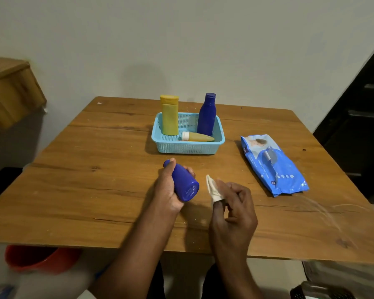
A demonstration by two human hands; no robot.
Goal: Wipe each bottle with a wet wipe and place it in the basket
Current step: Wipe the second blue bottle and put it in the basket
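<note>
My left hand point(167, 190) grips a small blue bottle point(185, 184), tilted with its base toward me, above the wooden table point(95, 190). Just to its right, my right hand point(232, 209) pinches a folded white wet wipe point(213, 187) between thumb and fingers, a short gap from the bottle. Behind them, a light blue basket point(188, 147) holds an upright yellow bottle point(170, 115), an upright tall blue bottle point(207, 115) and a small yellow bottle point(198, 137) lying on its side.
A blue wet-wipe pack point(274, 167) lies on the table to the right of the basket. A red tub point(39, 258) sits on the floor under the table's left front edge. A wall stands behind the table.
</note>
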